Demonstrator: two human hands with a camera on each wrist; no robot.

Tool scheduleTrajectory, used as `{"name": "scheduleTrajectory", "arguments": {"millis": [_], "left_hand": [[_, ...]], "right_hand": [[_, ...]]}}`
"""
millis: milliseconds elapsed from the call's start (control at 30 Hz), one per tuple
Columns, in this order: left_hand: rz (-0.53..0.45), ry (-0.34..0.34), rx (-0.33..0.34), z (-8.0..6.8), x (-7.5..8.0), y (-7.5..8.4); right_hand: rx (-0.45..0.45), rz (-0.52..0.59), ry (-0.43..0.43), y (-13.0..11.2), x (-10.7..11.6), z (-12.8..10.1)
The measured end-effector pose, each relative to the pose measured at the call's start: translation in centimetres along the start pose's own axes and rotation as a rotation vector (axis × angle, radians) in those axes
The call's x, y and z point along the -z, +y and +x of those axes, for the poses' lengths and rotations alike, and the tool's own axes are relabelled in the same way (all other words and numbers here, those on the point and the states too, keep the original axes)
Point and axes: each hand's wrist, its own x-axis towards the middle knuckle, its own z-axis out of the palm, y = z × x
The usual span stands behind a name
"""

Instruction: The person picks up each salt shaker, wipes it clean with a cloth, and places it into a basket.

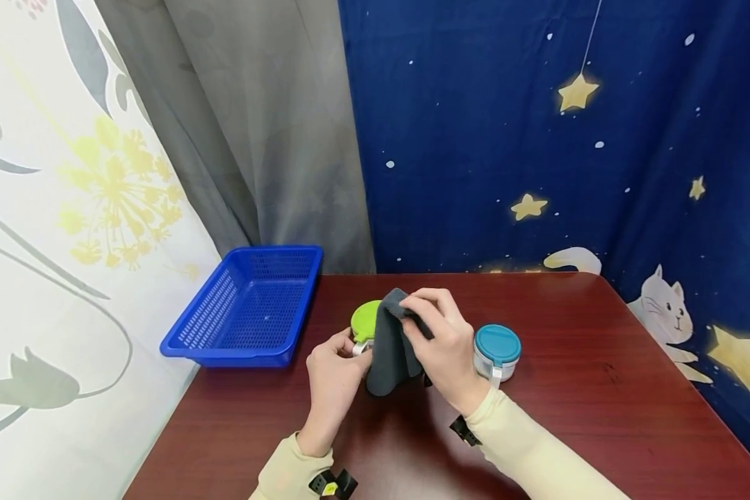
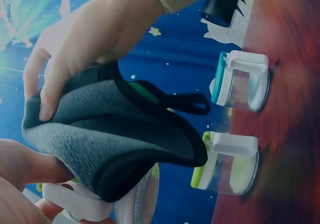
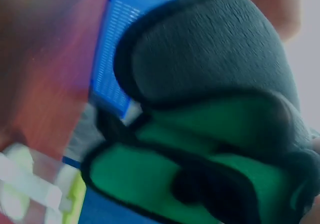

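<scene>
Right hand gripped grey cloth, fingers curled over its top edge; cloth hung long-axis vertical, draped against green-lidded jar. Left hand pinched jar's white clasp from left, above tabletop. Teal-lidded jar stood right, apart.

Blue basket, teal-lidded jar

I see a dark red table carrying a blue basket at its far left, and a teal-lidded jar near the middle, right of a green-lidded jar.
</scene>
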Motion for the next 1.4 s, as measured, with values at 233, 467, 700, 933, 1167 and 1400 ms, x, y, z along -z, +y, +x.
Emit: {"name": "scheduleTrajectory", "arguments": {"millis": [233, 467, 700, 933, 1167, 1400], "left_hand": [[-0.084, -0.012, 0.078, 0.2, 0.1, 0.2], [-0.166, 0.012, 0.143, 0.6, 0.3, 0.1], [-0.25, 0.03, 0.161, 0.7, 0.7, 0.2], [-0.285, 0.054, 0.158, 0.7, 1.4, -0.1], [-0.243, 0.071, 0.147, 0.7, 2.7, -0.3], [-0.167, 0.087, 0.08, 0.8, 3.6, 0.2]], "right_hand": [[0.048, -0.072, -0.069, -0.2, -1.6, -1.7], [0.04, -0.154, -0.245, -0.5, -2.4, -3.6], [0.069, -0.202, -0.298, -0.8, -2.6, -3.9], [0.158, -0.212, -0.296, -0.8, -2.5, -4.8], [0.2, -0.18, -0.38, -0.5, -2.1, -6.5], [0.223, -0.147, -0.409, 0.2, -1.9, -7.1]]}}
